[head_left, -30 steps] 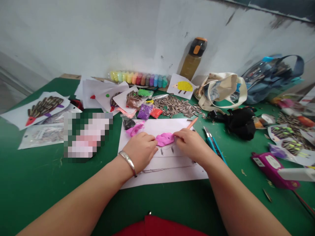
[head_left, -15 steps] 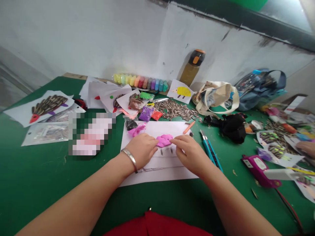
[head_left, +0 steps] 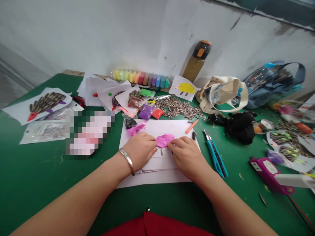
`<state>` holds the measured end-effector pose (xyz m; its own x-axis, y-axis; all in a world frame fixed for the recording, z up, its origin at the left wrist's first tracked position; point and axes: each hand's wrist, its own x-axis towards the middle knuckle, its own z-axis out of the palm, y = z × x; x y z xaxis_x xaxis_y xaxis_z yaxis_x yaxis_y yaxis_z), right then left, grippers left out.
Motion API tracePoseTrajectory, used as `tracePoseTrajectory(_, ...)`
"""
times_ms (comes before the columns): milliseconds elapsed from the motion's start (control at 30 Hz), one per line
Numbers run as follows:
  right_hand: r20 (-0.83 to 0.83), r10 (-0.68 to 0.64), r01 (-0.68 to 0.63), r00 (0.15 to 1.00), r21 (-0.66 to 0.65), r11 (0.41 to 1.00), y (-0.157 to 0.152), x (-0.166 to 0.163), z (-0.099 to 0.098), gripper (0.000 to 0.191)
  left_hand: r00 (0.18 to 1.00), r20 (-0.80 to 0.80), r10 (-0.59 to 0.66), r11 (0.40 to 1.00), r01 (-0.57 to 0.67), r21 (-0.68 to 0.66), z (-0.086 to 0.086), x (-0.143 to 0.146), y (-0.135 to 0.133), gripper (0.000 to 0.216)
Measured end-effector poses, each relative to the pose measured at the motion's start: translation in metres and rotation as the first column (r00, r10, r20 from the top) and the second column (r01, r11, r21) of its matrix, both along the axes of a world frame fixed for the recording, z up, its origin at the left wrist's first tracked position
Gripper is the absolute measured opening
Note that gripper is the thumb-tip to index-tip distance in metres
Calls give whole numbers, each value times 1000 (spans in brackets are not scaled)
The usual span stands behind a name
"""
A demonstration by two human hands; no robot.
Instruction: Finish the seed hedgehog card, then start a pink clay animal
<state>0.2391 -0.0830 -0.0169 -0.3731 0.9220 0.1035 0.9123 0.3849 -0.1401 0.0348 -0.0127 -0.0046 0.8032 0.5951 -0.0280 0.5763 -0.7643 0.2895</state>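
Note:
A flat lump of pink clay (head_left: 164,140) lies on a white sheet of paper (head_left: 157,167) on the green table. My left hand (head_left: 140,149), with a silver bangle on the wrist, is curled and presses the clay's left edge. My right hand (head_left: 187,155) has its fingers bent, fingertips pushing on the clay's right and lower edge. Two small sunflower seeds stick to the paper just below the clay. A second scrap of pink clay (head_left: 135,128) lies at the sheet's top left corner.
A pile of sunflower seeds (head_left: 176,108), small bags of coloured clay (head_left: 145,111), a row of clay pots (head_left: 140,77), a bottle (head_left: 197,60), blue utility knives (head_left: 216,157), a purple glue gun (head_left: 270,170), bags and finished seed pictures (head_left: 45,103) crowd the table.
My right hand slid from the clay's upper right edge down to its lower right edge. The left hand stayed on the clay. The camera view shifted slightly.

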Motion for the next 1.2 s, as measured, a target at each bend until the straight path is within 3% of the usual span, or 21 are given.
tracePoseTrajectory(367, 77, -6, 9, 997, -45, 999, -12, -2, 9, 33, 999, 31, 12, 1000, -13, 23, -3, 0, -2, 23)
tracePoseTrajectory(600, -93, -67, 64, 993, -30, 997, -7, 22, 10, 45, 1000, 18, 11, 1000, -12, 15, -2, 0, -2, 24)
tracePoseTrajectory(867, -45, -46, 46, 998, -10, 999, -3, 20, 1, 45, 999, 39, 8, 1000, -9, 27, -3, 1, -2, 23)
tracePoseTrajectory(1200, 63, -56, 60, 996, -58, 997, -4, 19, 7, 39, 1000, 23, 9, 1000, -10, 28, -1, 0, -2, 24)
